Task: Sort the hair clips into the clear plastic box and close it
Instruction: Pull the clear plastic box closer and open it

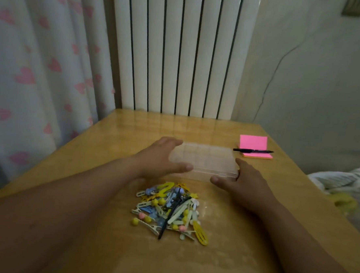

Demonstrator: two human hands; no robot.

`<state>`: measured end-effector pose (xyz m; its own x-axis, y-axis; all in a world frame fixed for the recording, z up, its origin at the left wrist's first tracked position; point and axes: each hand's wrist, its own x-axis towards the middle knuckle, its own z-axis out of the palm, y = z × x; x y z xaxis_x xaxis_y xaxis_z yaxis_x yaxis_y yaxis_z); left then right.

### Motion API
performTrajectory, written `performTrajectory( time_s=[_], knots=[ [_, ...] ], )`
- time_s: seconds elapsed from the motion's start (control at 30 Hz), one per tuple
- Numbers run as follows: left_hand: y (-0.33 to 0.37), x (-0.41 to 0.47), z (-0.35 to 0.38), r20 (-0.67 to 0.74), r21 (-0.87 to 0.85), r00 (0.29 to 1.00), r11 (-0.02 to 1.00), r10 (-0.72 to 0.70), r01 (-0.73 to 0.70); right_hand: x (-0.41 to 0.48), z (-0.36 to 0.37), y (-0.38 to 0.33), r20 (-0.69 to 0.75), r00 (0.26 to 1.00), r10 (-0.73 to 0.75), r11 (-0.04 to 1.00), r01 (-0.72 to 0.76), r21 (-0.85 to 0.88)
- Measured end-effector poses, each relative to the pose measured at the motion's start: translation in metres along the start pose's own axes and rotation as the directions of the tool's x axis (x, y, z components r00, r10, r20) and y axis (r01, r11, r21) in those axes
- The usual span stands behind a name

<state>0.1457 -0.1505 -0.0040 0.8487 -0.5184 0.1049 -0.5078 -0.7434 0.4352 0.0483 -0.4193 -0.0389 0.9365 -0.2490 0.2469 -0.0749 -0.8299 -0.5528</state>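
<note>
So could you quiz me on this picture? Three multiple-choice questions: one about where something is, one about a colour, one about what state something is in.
1. Where do the hair clips lie relative to the clear plastic box?
A. Inside it
B. In a heap on the table, on the person's side of it
C. On top of its lid

2. What colour is the notepad under the black pen?
A. Pink
B. Green
C. White

3. How is the box's lid?
A. Standing upright
B. Taken off and lying on the notepad
C. Down flat on the box

Answers:
1. B, the whole heap sits on bare wood nearer the camera than the box.
2. A, the top sheet is bright pink.
3. C, the box shows as one flat closed slab, with no clips seen inside.
</note>
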Motion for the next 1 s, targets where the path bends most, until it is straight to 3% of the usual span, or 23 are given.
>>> performTrajectory(
  time_s=[0.1, 0.3, 1.0],
  knots=[
    [0.009, 0.009, 0.006, 0.125, 0.181, 0.992, 0.983, 0.01, -0.033, 0.001, 0.005, -0.002, -0.029, 0.999, -0.022, 0.993, 0.019, -0.118],
    [0.012, 0.007, 0.018, -0.034, 0.327, 0.998, 0.944, 0.051, -0.037, 0.003, 0.006, -0.002, -0.005, 1.0, -0.01, 0.99, 0.009, -0.138],
    [0.007, 0.012, 0.007, -0.038, 0.314, 0.996, 0.947, 0.076, -0.06, 0.002, 0.002, -0.004, -0.034, 0.997, 0.066, 0.995, -0.068, -0.079]
  ],
)
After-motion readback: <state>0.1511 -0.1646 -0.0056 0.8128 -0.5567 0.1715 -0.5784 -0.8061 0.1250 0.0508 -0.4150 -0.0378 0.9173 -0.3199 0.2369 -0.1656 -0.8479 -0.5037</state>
